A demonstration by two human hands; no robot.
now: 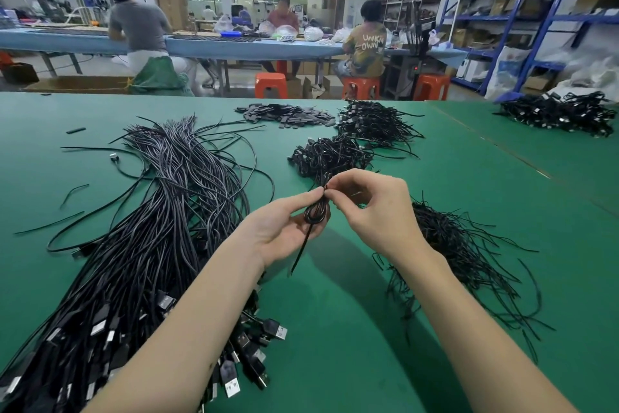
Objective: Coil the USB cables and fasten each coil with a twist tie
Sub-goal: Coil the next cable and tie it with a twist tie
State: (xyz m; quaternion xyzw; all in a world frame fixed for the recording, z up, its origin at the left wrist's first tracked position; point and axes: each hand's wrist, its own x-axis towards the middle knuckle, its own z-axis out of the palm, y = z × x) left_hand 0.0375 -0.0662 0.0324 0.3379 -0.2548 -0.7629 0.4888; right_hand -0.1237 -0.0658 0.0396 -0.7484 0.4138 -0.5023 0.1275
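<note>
Cable coil [316, 211] pinched between both hands, above table.

Left hand [284, 228] holding a small cable coil [316, 211], right hand [371, 208] pinching its top, green worktop [335, 295], loose cables [150, 228] alongside

Flat green felt-like table top [469, 198]. Long black uncoiled USB cables [160, 211] with silver plug ends. Small black cable coil [316, 211]. Black heap of thin twist ties [462, 245]. Orange plastic stools [270, 84]. Blue steel shelving [522, 17].
</note>
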